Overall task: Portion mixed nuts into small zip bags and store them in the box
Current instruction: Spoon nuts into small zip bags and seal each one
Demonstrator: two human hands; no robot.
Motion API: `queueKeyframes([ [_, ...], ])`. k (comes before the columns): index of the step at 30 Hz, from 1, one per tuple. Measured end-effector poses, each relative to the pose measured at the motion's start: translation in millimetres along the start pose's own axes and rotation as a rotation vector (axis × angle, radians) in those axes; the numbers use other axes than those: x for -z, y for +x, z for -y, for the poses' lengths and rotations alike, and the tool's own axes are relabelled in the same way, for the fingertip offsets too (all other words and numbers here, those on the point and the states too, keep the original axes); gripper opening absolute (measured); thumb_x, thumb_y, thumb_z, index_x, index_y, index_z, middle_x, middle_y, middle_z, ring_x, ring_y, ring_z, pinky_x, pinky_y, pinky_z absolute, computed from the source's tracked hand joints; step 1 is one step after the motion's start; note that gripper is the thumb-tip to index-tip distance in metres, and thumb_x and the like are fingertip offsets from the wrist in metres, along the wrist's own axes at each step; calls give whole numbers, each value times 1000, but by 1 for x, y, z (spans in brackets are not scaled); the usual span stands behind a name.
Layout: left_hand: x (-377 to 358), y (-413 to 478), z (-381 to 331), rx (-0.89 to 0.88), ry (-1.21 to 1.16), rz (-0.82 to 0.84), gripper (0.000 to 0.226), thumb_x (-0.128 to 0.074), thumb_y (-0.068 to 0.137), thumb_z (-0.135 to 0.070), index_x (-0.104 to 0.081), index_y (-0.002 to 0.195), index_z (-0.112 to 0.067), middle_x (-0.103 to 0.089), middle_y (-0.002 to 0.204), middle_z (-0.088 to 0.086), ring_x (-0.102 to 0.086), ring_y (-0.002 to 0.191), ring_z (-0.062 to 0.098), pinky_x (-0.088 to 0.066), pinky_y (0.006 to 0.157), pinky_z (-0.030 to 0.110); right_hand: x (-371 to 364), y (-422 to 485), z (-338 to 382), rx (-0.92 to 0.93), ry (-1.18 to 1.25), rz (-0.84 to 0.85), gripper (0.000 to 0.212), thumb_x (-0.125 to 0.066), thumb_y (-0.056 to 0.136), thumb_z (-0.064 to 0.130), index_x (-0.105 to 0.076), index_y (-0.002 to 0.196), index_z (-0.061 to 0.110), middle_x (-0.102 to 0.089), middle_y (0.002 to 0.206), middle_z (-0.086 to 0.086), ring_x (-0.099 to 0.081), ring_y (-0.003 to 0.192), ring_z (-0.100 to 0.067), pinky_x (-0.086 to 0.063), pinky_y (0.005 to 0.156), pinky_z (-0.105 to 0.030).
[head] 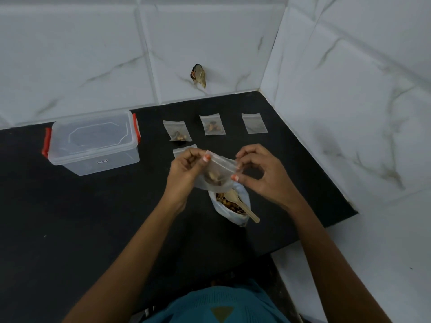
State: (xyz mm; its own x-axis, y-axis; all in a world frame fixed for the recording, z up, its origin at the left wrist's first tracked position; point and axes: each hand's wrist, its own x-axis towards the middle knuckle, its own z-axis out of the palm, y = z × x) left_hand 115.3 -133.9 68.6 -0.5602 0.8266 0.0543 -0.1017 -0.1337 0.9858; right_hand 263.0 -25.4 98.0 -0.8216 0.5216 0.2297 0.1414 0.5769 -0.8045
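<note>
A small clear zip bag [215,173] with a few nuts in it hangs above the counter between both hands. My left hand [186,169] pinches its top left edge and my right hand [256,171] pinches its right edge. Right below stands an open bag of mixed nuts [242,215], and a wooden spoon [242,206] lies in it. Two filled small bags [178,132] [212,125] and an empty one [254,123] lie in a row further back. Another small bag [182,150] is partly hidden behind my left hand. The clear plastic box [93,143] with red clips stands at the left, lid on.
The black counter [81,217] runs into a corner of white tiled walls [349,113] at the back and right. Its front right edge steps back near my right forearm. A small brownish object [199,75] sticks to the back wall.
</note>
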Motion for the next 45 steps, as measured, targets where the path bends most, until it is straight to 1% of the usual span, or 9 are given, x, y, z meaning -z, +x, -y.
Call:
queueKeyframes([
  [8,-16,1,-6,-45,-77,-95,5,-49,91,-7,-54,91,-9,-64,74,-4,-63,69,7,-53,65,22,-12,8,8,-223,330,-268,35,-69,76,0,-53,94,25,-64,88,1,-65,86,-11,-55,76,-24],
  [11,-16,-1,-11,-53,-102,-62,8,-49,90,-10,-53,97,-12,-66,85,-2,-64,81,9,-54,75,25,-12,10,12,-281,474,-331,43,-68,75,-2,-50,101,26,-65,83,2,-65,83,-7,-54,76,-21],
  [15,-16,-2,-17,-64,-127,11,29,-58,78,-18,-50,106,-22,-69,85,-11,-66,83,3,-54,73,19,-10,12,14,-308,553,-381,41,-68,75,-3,-49,99,23,-65,78,3,-66,76,-1,-51,67,-13],
  [17,-17,-2,-19,-47,-79,37,33,-63,70,-21,-56,103,-21,-69,88,-8,-67,85,5,-54,72,19,-10,12,15,-296,531,-377,41,-69,73,-4,-48,97,22,-66,76,4,-66,76,-3,-52,69,-15],
  [21,-17,1,-18,-39,22,24,15,-64,77,-12,-65,91,-16,-72,82,-8,-69,80,8,-53,68,17,-12,13,17,-277,478,-370,41,-70,72,-4,-48,93,23,-66,77,4,-66,77,-2,-53,72,-16],
  [25,-16,2,-20,-48,27,-1,11,-61,83,-7,-65,90,-14,-72,76,-9,-68,75,5,-52,65,14,-14,11,16,-271,498,-314,35,-70,74,1,-55,97,23,-66,92,1,-66,84,-2,-52,72,-15],
  [33,-14,0,-19,-20,28,9,11,-60,83,-8,-65,92,-13,-72,73,-6,-68,69,5,-52,63,15,-17,9,8,-303,497,-345,15,-62,80,-1,-65,95,2,-64,91,0,-63,82,-1,-51,71,-15],
  [41,-14,2,-19,-43,63,37,17,-62,80,-7,-64,93,-18,-72,79,-15,-68,79,2,-52,68,13,-19,9,9,-296,486,-334,14,-61,82,-1,-64,95,5,-63,93,-1,-63,84,-1,-51,72,-15],
  [45,-12,4,-18,-22,57,26,13,-62,82,-8,-65,92,-16,-73,80,-9,-69,79,5,-53,67,15,-18,8,9,-357,520,-281,16,-60,83,4,-65,98,9,-66,99,-7,-65,93,-10,-53,78,-22],
])
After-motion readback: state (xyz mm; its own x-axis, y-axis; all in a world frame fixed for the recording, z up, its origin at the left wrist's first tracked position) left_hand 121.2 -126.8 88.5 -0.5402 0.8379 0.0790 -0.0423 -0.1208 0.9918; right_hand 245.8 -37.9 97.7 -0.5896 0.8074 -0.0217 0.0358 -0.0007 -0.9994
